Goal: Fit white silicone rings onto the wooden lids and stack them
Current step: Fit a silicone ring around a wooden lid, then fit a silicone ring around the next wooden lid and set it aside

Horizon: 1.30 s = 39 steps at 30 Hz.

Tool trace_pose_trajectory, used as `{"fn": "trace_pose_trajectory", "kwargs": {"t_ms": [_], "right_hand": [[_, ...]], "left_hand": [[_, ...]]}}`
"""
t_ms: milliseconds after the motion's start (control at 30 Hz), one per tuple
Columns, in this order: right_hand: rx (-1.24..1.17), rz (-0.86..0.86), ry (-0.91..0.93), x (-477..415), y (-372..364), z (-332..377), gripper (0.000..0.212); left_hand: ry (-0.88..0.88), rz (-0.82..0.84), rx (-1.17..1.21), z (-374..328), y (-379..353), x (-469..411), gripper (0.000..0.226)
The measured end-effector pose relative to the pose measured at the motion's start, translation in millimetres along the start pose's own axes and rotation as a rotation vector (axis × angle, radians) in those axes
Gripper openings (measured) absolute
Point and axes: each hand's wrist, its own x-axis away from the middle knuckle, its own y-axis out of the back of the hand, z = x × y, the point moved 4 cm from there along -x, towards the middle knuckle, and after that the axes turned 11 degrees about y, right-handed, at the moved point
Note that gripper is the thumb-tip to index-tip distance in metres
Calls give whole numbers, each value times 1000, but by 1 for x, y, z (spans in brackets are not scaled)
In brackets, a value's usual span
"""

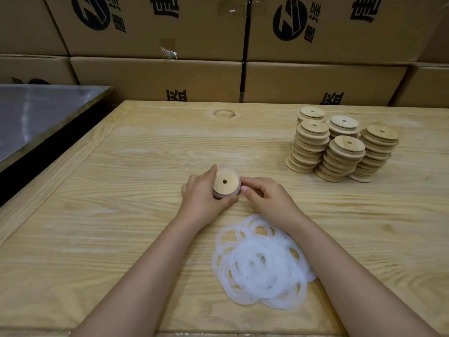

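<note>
Lid (222, 176) gripped in left hand (204, 193), ring (218, 196) pinched at rim by right hand (267, 201). Mid-fitting; next, seat ring round, then stack.

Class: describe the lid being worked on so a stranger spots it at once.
On the pale wooden table, look just beyond the heap of white rings. A single round wooden lid sits between the left hand and right hand. Unlike the stacked lids far right, it is alone and held.

Both forearms bare, converging toward table (109, 203) middle. Left hand (205, 193) curled round lid (224, 181); right hand (267, 199) fingertips pinching lid's right edge.
</note>
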Motion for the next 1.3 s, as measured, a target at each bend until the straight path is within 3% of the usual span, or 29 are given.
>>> {"fn": "trace_pose_trajectory", "kwargs": {"t_ms": [67,200,400,500,600,733,867,967,1067,1200,1300], "right_hand": [[142,22,-13,-1,-1,-4,28],[184,-5,-87,0,0,-12,42],[32,-160,-161,2,6,-14,38],[14,-166,-177,3,6,-15,36],[27,-166,-178,2,6,-15,34],[33,-167,-195,2,6,-16,32],[59,-158,-194,2,6,-15,31],[74,-151,-195,2,7,-14,28],[86,-138,-186,2,6,-12,24],[78,-141,-178,3,6,-8,19],[69,-176,-167,4,8,-6,15]], "left_hand": [[-4,-4,-149,1,-2,1,84],[-21,37,-314,4,-7,5,55],[-122,-280,-385,3,22,2,30],[-113,-320,-458,21,38,-14,27],[17,-272,-530,48,51,-37,42],[232,-70,-507,85,63,-64,74],[282,8,-467,93,65,-71,87],[196,-136,-343,78,64,-60,76],[1,-236,-135,46,54,-36,41],[-57,-15,11,0,16,-6,28],[-101,16,-94,-13,-11,10,33]]}}
